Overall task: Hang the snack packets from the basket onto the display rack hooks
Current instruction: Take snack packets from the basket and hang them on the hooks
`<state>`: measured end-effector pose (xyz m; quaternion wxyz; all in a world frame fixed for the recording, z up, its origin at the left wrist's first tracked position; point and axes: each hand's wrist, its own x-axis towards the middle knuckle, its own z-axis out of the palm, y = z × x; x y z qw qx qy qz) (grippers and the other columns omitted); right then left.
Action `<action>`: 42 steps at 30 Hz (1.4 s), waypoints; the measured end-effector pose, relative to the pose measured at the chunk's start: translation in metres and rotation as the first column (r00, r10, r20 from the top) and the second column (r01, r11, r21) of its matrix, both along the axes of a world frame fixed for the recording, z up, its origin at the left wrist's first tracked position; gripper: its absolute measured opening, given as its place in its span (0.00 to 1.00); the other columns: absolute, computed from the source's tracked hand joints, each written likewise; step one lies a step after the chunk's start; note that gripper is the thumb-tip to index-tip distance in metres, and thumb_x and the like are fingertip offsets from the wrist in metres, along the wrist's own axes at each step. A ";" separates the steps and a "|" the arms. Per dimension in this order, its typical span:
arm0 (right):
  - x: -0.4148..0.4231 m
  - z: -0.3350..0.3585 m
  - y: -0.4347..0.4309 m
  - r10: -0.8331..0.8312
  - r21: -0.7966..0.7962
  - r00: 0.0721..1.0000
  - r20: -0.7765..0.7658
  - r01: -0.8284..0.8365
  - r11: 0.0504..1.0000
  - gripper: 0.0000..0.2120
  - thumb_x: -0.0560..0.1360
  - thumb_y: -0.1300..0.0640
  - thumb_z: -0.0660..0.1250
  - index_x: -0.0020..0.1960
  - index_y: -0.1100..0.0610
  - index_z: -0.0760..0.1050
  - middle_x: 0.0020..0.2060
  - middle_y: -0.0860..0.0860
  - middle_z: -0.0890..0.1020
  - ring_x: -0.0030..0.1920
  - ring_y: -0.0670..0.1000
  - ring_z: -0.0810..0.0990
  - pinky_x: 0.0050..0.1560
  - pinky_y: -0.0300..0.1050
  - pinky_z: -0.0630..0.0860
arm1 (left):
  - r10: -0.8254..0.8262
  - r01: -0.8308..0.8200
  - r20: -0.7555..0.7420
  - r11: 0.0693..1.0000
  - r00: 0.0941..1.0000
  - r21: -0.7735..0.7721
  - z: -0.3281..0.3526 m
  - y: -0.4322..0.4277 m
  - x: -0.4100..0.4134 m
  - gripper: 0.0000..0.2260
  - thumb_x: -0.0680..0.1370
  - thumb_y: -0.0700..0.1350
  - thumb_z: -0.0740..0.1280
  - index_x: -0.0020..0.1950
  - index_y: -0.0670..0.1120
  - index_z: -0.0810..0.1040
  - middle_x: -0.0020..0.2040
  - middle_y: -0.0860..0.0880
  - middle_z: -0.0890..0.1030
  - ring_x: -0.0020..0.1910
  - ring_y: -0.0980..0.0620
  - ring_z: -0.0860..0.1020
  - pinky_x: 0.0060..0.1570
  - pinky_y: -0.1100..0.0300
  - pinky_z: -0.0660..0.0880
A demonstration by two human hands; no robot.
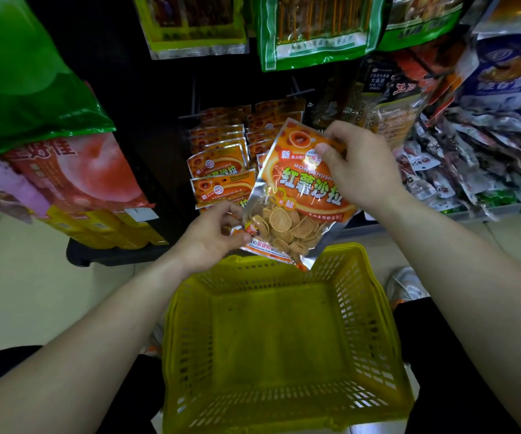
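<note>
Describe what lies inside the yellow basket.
Inside the yellow basket only its bare floor shows; no packets. The orange snack packet, held by the left hand and right hand, hides part of the far rim.

The snack packet (300, 195) is glossy foil-edged plastic with a clear window — the yellow basket (378, 324) is matt, perforated plastic.

Head-worn wide-angle view, looking forward and down, close over basket (187, 324), facing display rack (159, 89)

Dim, soft overhead light; glare streaks the foil packets above the yellow basket (284, 324); edges bow, corners slightly blurred.
</note>
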<state>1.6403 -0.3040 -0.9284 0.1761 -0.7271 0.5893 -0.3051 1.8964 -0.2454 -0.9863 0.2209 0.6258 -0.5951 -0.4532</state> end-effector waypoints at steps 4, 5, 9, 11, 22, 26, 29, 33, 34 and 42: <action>-0.001 -0.001 0.000 -0.055 0.007 0.998 -0.044 0.056 0.998 0.05 0.80 0.47 0.62 0.47 0.45 0.69 0.43 0.48 0.79 0.47 0.59 0.80 0.42 0.53 0.77 | 0.076 -0.078 -0.062 0.996 0.995 -0.038 0.003 0.003 0.001 0.09 0.74 0.39 0.75 0.48 0.50 0.78 0.45 0.47 0.87 0.48 0.50 0.84 0.46 0.62 0.79; -0.001 -0.001 0.000 -0.059 0.007 0.997 -0.047 0.059 0.998 0.05 0.80 0.47 0.61 0.47 0.46 0.69 0.43 0.49 0.80 0.47 0.59 0.80 0.42 0.55 0.78 | 0.089 -0.092 -0.079 0.995 0.993 -0.045 0.004 0.004 0.001 0.09 0.74 0.38 0.75 0.47 0.49 0.78 0.43 0.46 0.87 0.45 0.51 0.84 0.43 0.64 0.78; 0.001 -0.003 0.001 -0.050 0.025 0.997 -0.058 0.052 0.998 0.05 0.81 0.46 0.61 0.48 0.46 0.68 0.43 0.46 0.78 0.47 0.57 0.80 0.42 0.51 0.76 | 0.136 -0.142 -0.089 0.988 0.987 -0.060 0.000 0.009 0.002 0.09 0.74 0.39 0.76 0.47 0.51 0.80 0.40 0.47 0.86 0.44 0.52 0.84 0.45 0.62 0.78; 0.004 -0.004 0.001 -0.041 0.043 0.998 -0.050 0.043 0.998 0.04 0.81 0.47 0.61 0.48 0.45 0.68 0.44 0.46 0.78 0.49 0.56 0.80 0.44 0.51 0.77 | 0.153 -0.157 -0.062 0.985 0.986 -0.068 -0.001 0.011 0.003 0.09 0.73 0.41 0.77 0.48 0.53 0.81 0.42 0.48 0.86 0.47 0.54 0.83 0.46 0.63 0.75; 0.012 -0.008 -0.001 -0.006 0.068 0.998 -0.061 0.010 0.998 0.05 0.81 0.47 0.62 0.48 0.46 0.68 0.46 0.48 0.80 0.49 0.58 0.81 0.43 0.50 0.75 | 0.155 -0.156 -0.014 0.980 0.988 -0.122 -0.008 0.013 0.011 0.08 0.72 0.43 0.78 0.41 0.54 0.82 0.42 0.46 0.82 0.43 0.47 0.81 0.49 0.47 0.78; 0.013 -0.008 -0.001 0.015 0.071 0.999 -0.052 -0.011 0.997 0.05 0.81 0.48 0.62 0.48 0.45 0.67 0.47 0.49 0.81 0.50 0.57 0.81 0.45 0.52 0.77 | 0.133 -0.133 -0.004 0.984 0.991 -0.120 -0.010 0.013 0.012 0.08 0.70 0.46 0.79 0.37 0.56 0.81 0.43 0.43 0.84 0.46 0.39 0.83 0.51 0.39 0.79; 0.011 -0.008 -0.003 0.020 0.072 0.999 -0.035 -0.018 0.997 0.04 0.81 0.48 0.62 0.48 0.46 0.68 0.47 0.49 0.81 0.48 0.55 0.80 0.45 0.51 0.78 | 0.088 -0.088 -0.004 0.991 0.996 -0.099 -0.009 0.013 0.012 0.10 0.71 0.44 0.78 0.38 0.56 0.80 0.40 0.47 0.80 0.43 0.44 0.82 0.51 0.39 0.79; 0.005 -0.008 -0.006 -0.003 0.068 1.000 -0.020 0.004 0.998 0.04 0.80 0.49 0.63 0.47 0.47 0.70 0.44 0.46 0.78 0.45 0.52 0.78 0.44 0.46 0.74 | 0.030 -0.033 -0.048 0.997 0.998 -0.075 -0.005 0.014 0.009 0.11 0.72 0.40 0.78 0.41 0.54 0.80 0.36 0.51 0.76 0.38 0.52 0.77 0.47 0.52 0.77; 0.003 -0.008 -0.006 -0.011 0.062 1.000 -0.023 0.012 0.998 0.04 0.80 0.48 0.63 0.47 0.47 0.71 0.43 0.46 0.78 0.45 0.52 0.78 0.43 0.46 0.74 | 0.017 -0.021 -0.055 0.998 0.998 -0.062 -0.004 0.015 0.007 0.11 0.72 0.39 0.78 0.42 0.53 0.79 0.36 0.51 0.76 0.38 0.52 0.77 0.45 0.56 0.76; -0.001 -0.004 0.002 -0.020 0.042 0.998 -0.067 0.023 0.999 0.06 0.80 0.47 0.64 0.50 0.48 0.76 0.46 0.50 0.83 0.48 0.56 0.81 0.45 0.53 0.79 | -0.015 0.017 0.059 0.999 0.998 -0.036 -0.010 0.024 -0.005 0.12 0.72 0.41 0.78 0.44 0.52 0.76 0.39 0.48 0.76 0.40 0.50 0.78 0.45 0.53 0.78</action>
